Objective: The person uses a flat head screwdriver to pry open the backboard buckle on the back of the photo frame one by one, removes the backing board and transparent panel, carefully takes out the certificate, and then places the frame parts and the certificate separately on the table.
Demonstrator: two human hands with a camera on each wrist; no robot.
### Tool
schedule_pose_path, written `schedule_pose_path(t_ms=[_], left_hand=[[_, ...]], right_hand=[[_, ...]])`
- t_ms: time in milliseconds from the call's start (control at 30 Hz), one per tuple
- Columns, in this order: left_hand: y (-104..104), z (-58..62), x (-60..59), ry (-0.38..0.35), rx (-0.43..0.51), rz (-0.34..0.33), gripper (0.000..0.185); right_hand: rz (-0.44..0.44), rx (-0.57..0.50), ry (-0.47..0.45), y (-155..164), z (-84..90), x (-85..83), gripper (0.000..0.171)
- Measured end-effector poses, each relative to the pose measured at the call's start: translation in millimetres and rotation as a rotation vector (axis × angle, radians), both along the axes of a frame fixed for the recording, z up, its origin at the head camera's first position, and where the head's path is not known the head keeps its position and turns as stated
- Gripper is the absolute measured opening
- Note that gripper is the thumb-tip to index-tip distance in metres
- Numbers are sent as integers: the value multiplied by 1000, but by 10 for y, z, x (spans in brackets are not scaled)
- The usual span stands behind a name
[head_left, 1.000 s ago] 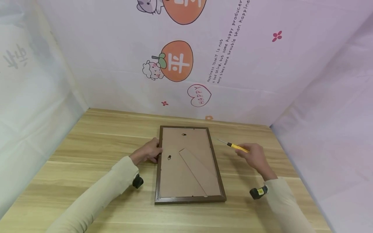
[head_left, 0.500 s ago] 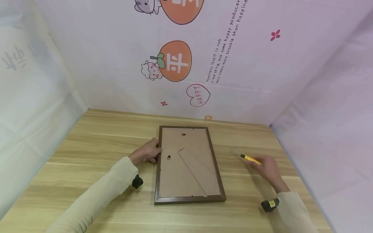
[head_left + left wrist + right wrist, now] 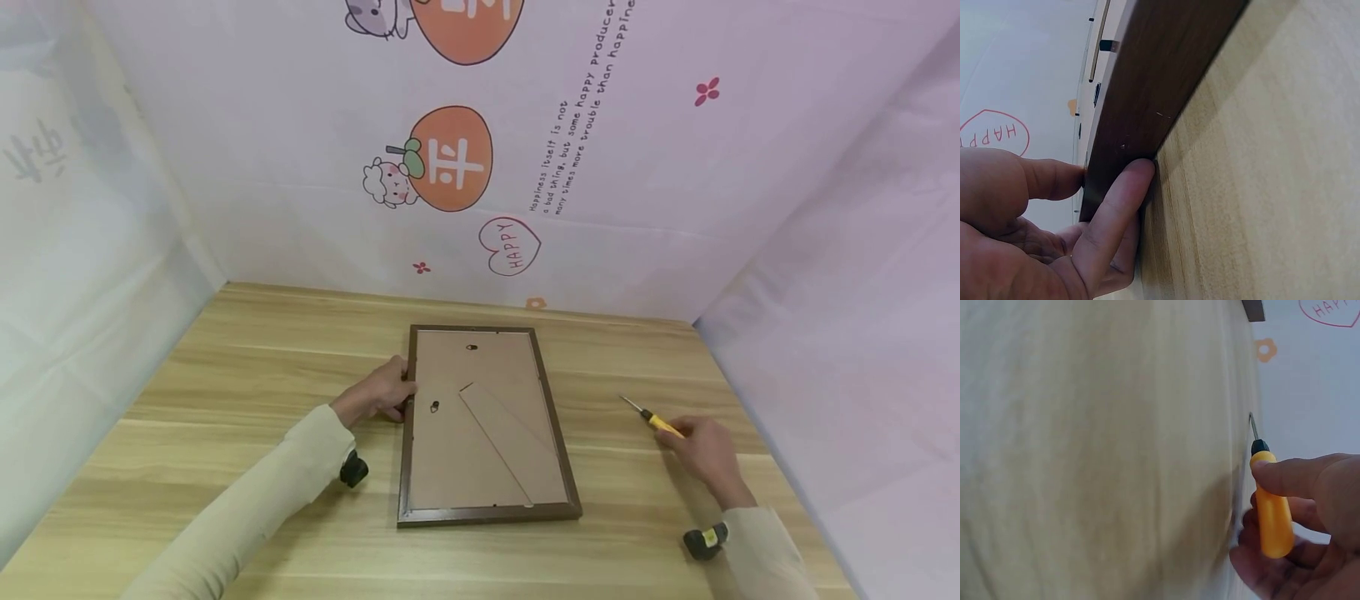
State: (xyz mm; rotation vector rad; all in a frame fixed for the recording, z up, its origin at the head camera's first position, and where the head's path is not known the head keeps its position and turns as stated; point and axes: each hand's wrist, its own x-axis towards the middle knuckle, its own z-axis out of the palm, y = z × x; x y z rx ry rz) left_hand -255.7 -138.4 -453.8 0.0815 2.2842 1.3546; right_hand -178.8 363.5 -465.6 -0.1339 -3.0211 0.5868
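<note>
Face down on the wooden table [image 3: 615, 550] lies a picture frame [image 3: 450, 467] with a brown border. Its tan backing carries a folded easel stand [image 3: 504, 442] and two small black hangers [image 3: 472, 347]. My left hand [image 3: 377, 390] holds the frame's left side; the left wrist view has the thumb [image 3: 1054, 178] at the upper edge and a finger [image 3: 1124, 190] against the brown side. To the right of the frame, my right hand [image 3: 707, 456] grips a screwdriver [image 3: 666, 426] by its yellow handle. The thin metal shaft [image 3: 1254, 428] points away from the palm.
White sheeting with printed cartoons [image 3: 453, 158] stands behind the table, and plain white sheets [image 3: 862, 275] close off both sides. Small dark tabs [image 3: 1109, 45] sit along the inner edge of the frame. Each wrist wears a black camera [image 3: 705, 542].
My right hand has moved right and toward me with the screwdriver, away from the frame. The left hand and the frame stay in place.
</note>
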Motion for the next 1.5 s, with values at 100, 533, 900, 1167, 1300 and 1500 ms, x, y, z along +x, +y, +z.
schedule_pose_path(t_ms=[100, 533, 900, 1167, 1300, 1500], left_hand=[[8, 16, 11, -2, 3, 0, 22], [28, 19, 18, 1, 4, -5, 21], [44, 21, 20, 4, -2, -10, 23], [34, 7, 1, -4, -1, -13, 18], [6, 7, -21, -11, 1, -23, 16], [-40, 17, -43, -11, -9, -42, 18]], right_hand=[[-29, 24, -42, 29, 4, 24, 37], [-150, 25, -53, 158, -44, 52, 40], [-241, 2, -85, 231, -64, 77, 46], [-227, -3, -77, 233, -78, 85, 47], [-205, -4, -68, 212, -67, 94, 48], [-226, 12, 5, 151, -40, 106, 57]])
